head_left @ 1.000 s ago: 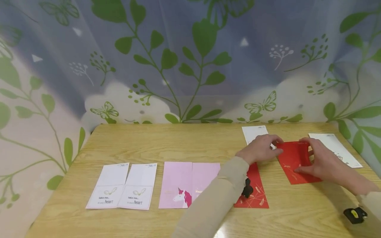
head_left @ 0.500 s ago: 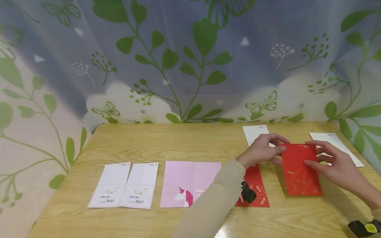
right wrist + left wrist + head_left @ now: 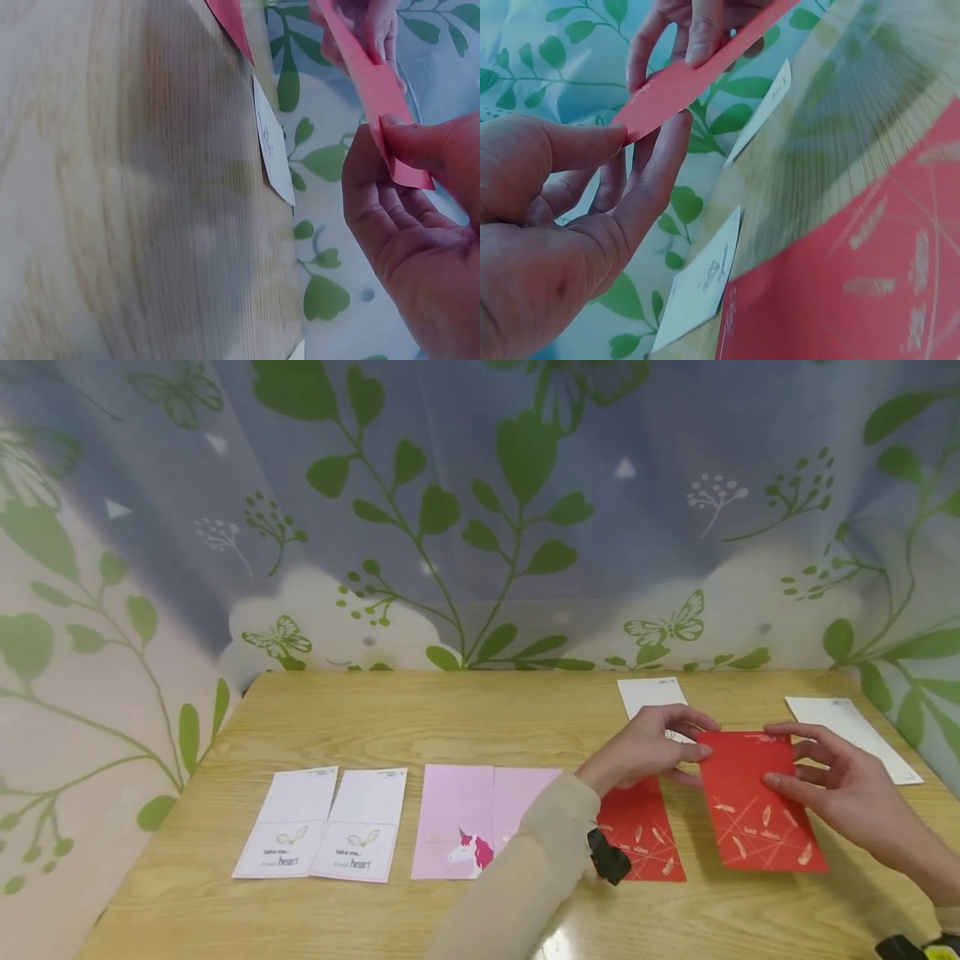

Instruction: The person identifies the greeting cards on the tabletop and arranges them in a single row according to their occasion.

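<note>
A red card point(image 3: 761, 810) with gold feather prints is held up over the right part of the table, tilted toward the head camera. My left hand point(image 3: 648, 745) pinches its upper left edge, thumb in front and fingers behind. On the card's right side, my right hand point(image 3: 843, 785) grips it with the thumb on the front face. In the left wrist view the card point(image 3: 667, 94) spans between both hands. The right wrist view shows the thumb and fingers of my right hand point(image 3: 420, 202) around the card's end. Another red card point(image 3: 648, 835) lies on the table beneath my left wrist.
Two white cards printed "heart" point(image 3: 288, 827) lie at the left of the table point(image 3: 375, 710). Beside them are two pink cards point(image 3: 453, 810), one with a unicorn, partly behind my left sleeve. White cards lie at the back point(image 3: 648, 693) and far right point(image 3: 855, 735); a patterned curtain hangs behind.
The red card between my hands has come toward the table's front and tilted up, its lower part now showing more. My right hand has moved with it. The view has shifted slightly.
</note>
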Available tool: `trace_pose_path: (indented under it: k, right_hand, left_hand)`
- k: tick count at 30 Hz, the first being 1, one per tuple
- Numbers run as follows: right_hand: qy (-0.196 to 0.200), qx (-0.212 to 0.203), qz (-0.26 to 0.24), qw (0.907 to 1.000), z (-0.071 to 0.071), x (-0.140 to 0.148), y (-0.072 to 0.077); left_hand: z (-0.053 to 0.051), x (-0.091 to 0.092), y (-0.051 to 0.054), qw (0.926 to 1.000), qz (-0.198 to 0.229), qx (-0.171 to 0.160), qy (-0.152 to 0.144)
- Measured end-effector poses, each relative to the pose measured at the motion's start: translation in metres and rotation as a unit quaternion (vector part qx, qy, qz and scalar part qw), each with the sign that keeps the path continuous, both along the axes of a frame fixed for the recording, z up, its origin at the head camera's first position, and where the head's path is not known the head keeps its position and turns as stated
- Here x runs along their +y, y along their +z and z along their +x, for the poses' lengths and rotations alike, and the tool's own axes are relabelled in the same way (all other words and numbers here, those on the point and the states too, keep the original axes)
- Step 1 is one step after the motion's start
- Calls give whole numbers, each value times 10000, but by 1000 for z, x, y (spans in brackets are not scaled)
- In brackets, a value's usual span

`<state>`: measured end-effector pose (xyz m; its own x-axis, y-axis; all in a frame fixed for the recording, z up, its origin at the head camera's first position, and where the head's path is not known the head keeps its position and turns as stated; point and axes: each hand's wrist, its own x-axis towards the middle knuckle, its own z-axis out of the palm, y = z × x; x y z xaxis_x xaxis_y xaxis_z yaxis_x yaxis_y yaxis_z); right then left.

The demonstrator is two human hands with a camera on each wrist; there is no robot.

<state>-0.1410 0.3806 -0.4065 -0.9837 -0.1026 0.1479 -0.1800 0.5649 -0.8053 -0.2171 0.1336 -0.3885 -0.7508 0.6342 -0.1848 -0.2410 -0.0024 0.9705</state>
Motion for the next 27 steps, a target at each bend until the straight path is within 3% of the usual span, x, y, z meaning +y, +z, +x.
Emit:
trace_pose_path:
  k: [6, 9, 11, 13, 16, 22, 27]
  right_hand:
    - [71, 19, 175, 9998, 4, -11, -2]
    - [154, 93, 278, 9995, 4, -16, -3]
    - [249, 178, 328, 9990, 5, -19, -5]
    - [347, 287, 368, 9983, 5, -22, -8]
    - [462, 374, 333, 9977, 5, -26, -12]
    - [516, 332, 480, 9970, 2, -29, -18]
    - [475, 313, 823, 9950, -3, -32, -21]
  left_hand:
    - [2, -11, -4, 9989, -383, 280, 25]
    - [0, -17, -6, 9912, -916, 958, -48]
    - [0, -22, -6, 9812, -1299, 1420, -112]
    - [-1, -28, -6, 9644, -1794, 1935, -169]
    - [0, -36, -5, 9419, -2383, 2345, -312]
    - [8, -44, -5, 8764, -3584, 3125, -763]
    - [16, -45, -5, 8256, -4305, 3536, -899]
